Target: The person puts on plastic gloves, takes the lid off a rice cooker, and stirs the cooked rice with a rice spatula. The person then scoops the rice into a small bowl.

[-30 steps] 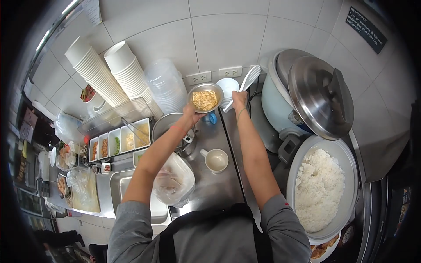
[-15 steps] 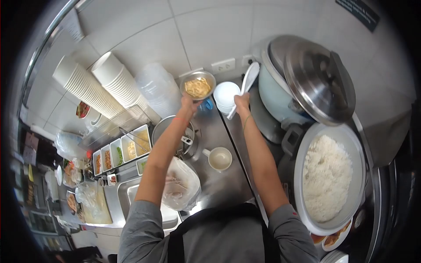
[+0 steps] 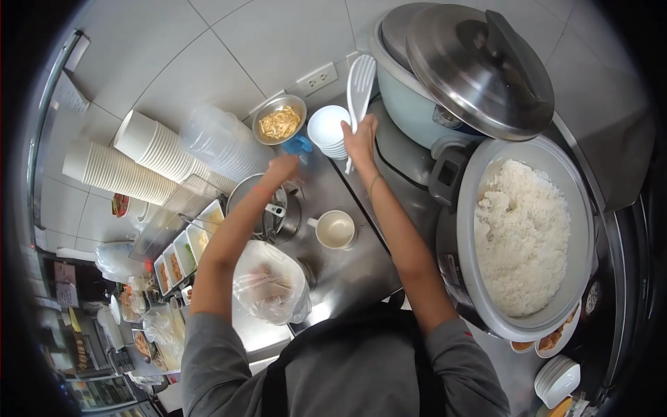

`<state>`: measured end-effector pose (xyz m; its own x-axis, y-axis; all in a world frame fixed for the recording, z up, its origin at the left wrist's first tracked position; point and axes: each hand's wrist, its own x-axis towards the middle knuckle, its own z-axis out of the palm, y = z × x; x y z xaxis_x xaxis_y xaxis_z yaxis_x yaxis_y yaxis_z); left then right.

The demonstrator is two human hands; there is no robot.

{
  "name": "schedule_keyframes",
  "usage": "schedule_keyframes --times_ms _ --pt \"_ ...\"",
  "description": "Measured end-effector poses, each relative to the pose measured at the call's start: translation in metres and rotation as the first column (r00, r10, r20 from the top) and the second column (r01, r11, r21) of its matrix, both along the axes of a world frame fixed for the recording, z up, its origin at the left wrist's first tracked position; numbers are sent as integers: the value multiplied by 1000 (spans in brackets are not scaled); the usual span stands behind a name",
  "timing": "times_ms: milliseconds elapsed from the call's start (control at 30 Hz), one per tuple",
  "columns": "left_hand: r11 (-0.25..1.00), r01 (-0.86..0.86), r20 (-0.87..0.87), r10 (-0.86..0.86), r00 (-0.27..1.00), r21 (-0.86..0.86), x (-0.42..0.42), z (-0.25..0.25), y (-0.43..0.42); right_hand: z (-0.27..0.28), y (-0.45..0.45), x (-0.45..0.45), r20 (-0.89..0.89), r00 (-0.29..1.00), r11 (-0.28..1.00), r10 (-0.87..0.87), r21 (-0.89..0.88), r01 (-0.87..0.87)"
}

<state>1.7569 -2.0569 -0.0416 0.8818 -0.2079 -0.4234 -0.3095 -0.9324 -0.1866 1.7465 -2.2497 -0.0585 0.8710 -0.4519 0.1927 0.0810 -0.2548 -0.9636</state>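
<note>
My right hand (image 3: 360,142) is wrapped round the handle of a white slotted rice paddle (image 3: 360,82), its blade pointing up. Beside that hand stands a stack of small white bowls (image 3: 328,126). My left hand (image 3: 283,169) is over the back edge of a round metal pot (image 3: 286,221), its fingers curled in; whether it holds anything is hidden. Beyond it, apart from the hand, a metal bowl of yellowish shredded food (image 3: 279,122) rests above a blue object (image 3: 297,144). A cream cup (image 3: 335,229) stands on the metal counter between my arms.
An open cooker pot of white rice (image 3: 526,243) is at my right, with a lidded rice cooker (image 3: 424,104) behind. Stacked paper tubs (image 3: 118,170), clear plastic containers (image 3: 226,146) and food trays (image 3: 184,250) line the left. A plastic-bagged container (image 3: 267,278) sits near my body.
My left hand has let go of the metal bowl and drawn back toward the pot. My right hand still holds the paddle, now turned more upright. The whole view has shifted.
</note>
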Motion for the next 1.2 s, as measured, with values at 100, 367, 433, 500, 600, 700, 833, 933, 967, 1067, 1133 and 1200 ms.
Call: schedule_keyframes --times_ms 100,367,433,500,600,700,833,933,967,1067,1133,1200 --pt "992 -77 -240 99 966 99 37 -59 9 13 -5 -32 213 977 998 14 -59 -1" --pt "966 -201 159 227 961 -164 31 -119 16 32 -35 -101 199 980 999 2 -32 5" --pt "961 -138 183 185 965 -241 45 -117 28 35 -39 -108 193 981 1000 1 -5 0" --pt "967 -205 -103 191 976 -152 48 -74 13 36 -41 -113 207 978 1000 -11 -4 12" --pt "935 -312 -437 212 874 -171 61 -63 8 45 -48 -121 146 987 998 68 -10 -67" --pt "946 -283 -462 182 868 -158 43 -61 3 31 -45 -119 191 982 1000 8 18 -11" --pt "961 -275 -560 214 800 -27 56 -111 13 29 -47 -123 237 971 998 -6 -59 20" --pt "972 -232 -492 218 843 32 30 -80 -7 33 -48 -127 231 973 998 4 -65 11" --pt "982 -186 -428 179 886 26 19 -68 -15 37 -49 -130 176 984 999 41 -8 -40" --pt "1000 29 -131 -30 991 -10 -9 -48 -26 42 -48 -136 124 990 995 73 58 -81" --pt "1000 7 -85 -9 996 -27 -10 -52 -28 42 -47 -138 116 990 995 78 47 -84" --pt "998 -28 -54 25 998 -59 -11 -52 -28 41 -46 -141 98 991 996 89 19 -91"
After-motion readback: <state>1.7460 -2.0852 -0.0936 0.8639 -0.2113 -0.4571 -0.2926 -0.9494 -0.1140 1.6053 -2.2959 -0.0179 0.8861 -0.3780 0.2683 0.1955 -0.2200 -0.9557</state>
